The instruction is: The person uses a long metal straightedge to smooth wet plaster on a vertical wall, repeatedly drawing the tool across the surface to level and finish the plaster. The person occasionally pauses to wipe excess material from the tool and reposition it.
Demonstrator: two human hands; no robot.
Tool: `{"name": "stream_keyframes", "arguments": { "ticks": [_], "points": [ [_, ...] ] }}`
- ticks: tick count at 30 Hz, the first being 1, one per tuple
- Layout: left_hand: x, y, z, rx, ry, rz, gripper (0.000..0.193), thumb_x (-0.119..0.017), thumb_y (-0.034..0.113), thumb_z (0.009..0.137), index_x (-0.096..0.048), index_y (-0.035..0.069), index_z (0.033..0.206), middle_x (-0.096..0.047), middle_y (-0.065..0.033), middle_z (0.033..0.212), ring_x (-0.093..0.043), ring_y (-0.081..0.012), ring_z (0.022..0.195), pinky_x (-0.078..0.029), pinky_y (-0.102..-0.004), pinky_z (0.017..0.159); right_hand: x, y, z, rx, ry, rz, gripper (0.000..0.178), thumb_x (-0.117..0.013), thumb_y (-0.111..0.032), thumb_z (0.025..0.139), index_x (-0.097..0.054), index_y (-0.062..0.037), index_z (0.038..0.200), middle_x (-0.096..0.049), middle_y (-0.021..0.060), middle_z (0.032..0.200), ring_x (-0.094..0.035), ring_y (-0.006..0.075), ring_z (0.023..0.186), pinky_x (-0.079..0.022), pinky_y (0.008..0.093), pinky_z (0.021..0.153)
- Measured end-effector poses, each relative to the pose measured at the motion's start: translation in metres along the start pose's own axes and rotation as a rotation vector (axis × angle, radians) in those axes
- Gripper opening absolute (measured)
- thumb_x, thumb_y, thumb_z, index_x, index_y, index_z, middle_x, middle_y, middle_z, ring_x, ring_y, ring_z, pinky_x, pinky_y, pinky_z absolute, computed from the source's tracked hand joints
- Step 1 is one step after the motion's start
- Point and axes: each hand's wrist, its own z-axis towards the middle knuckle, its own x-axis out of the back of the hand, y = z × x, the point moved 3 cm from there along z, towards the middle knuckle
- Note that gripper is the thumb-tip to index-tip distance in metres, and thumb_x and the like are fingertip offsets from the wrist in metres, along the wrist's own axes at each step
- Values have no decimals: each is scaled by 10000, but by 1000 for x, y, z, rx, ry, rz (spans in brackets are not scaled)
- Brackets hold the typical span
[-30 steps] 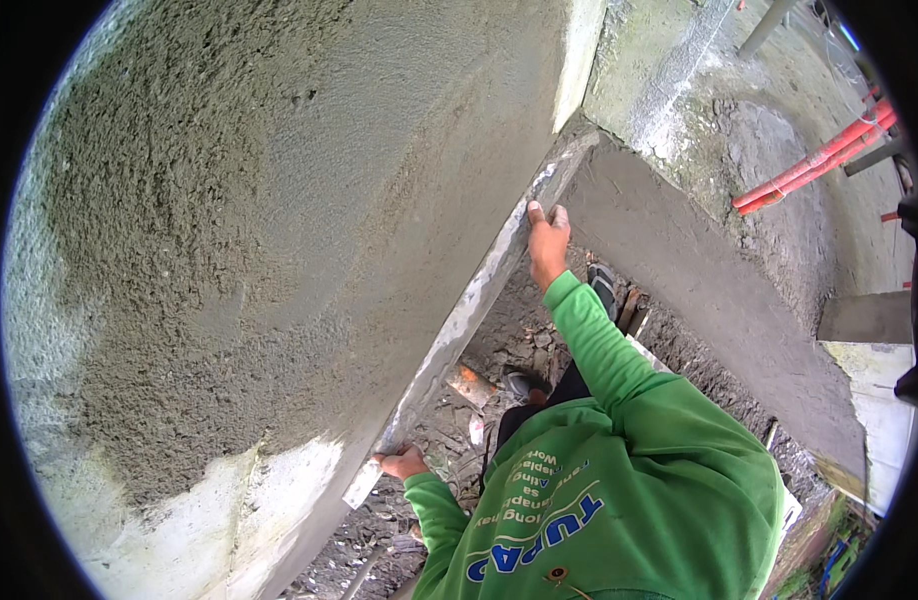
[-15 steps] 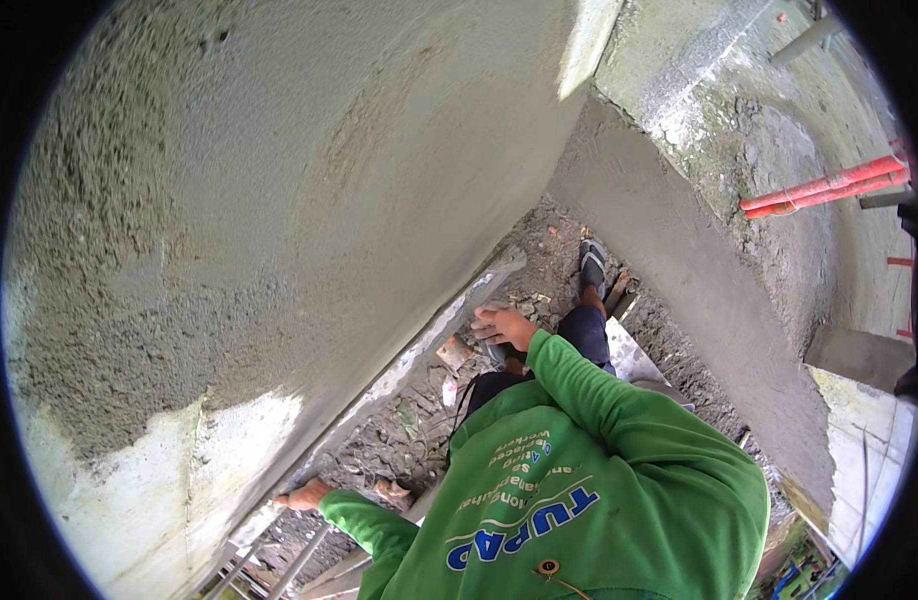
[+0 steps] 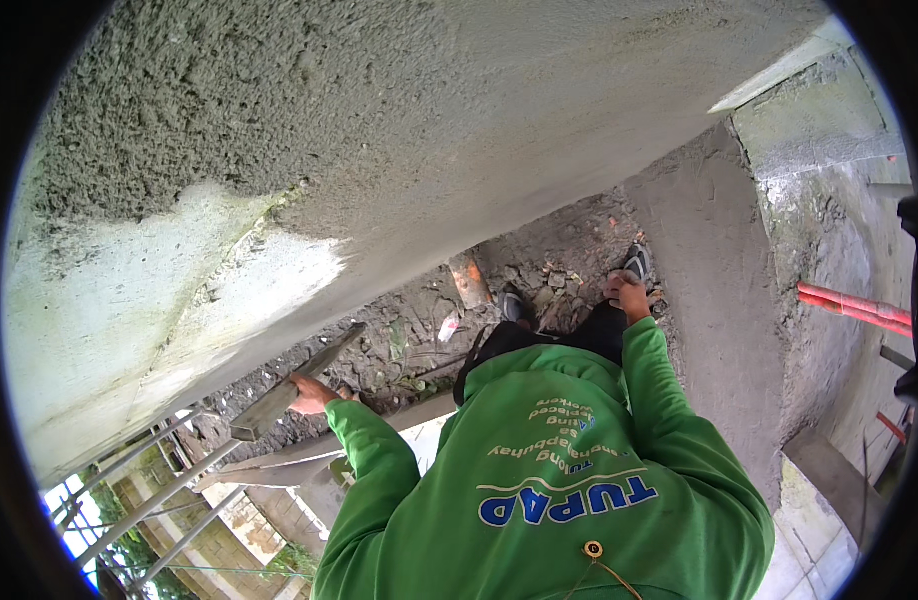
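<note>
Left grip (image 3: pixel 312 396) is clamped round a grey board (image 3: pixel 268 410), plastered wall (image 3: pixel 519 120) beyond it; right grip (image 3: pixel 628 290) (can't tell if it's closed) sits well apart.

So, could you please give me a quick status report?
Left hand gripping long straightedge. Right hand apart from it. Rubble strewn around the feet.

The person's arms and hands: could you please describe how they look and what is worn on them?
Both arms wear long, plain green sleeves, loose and wrinkled, belonging to a green top with blue and white lettering. The left hand and right hand show no gloves.
</note>
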Motion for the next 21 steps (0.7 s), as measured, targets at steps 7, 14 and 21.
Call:
{"name": "stream_keyframes", "arguments": {
  "ticks": [7, 14, 21],
  "points": [
    [-67, -71, -109, 311, 80, -219, 481, -723, 318, 786, -637, -59, 1070, -653, -241, 1064, -622, -389, 920, -516, -496, 785, 0, -3, -27, -97, 36, -100, 157, -535, -222, 920, -626, -168, 1035, -689, 23, 955, -663, 170, 817, -507, 352, 687],
    [-85, -28, -110, 634, -280, -285, 416, -730, 190, 691, -654, -14, 1044, -652, -139, 964, -627, -249, 775, -546, -371, 596, -29, -4, -29, -67, -39, -130, 147, -544, -201, 914, -613, -165, 1039, -678, 13, 942, -656, 167, 783, -501, 344, 667],
    [-42, -73, -28, 291, -156, -418, 497, -670, 310, 831, -570, -81, 1122, -606, -254, 1131, -595, -333, 975, -471, -435, 838, -6, -9, -41, -19, 86, -61, 104, -574, -227, 914, -617, -156, 977, -670, 0, 874, -646, 144, 727, -487, 326, 630]
  ]
}}
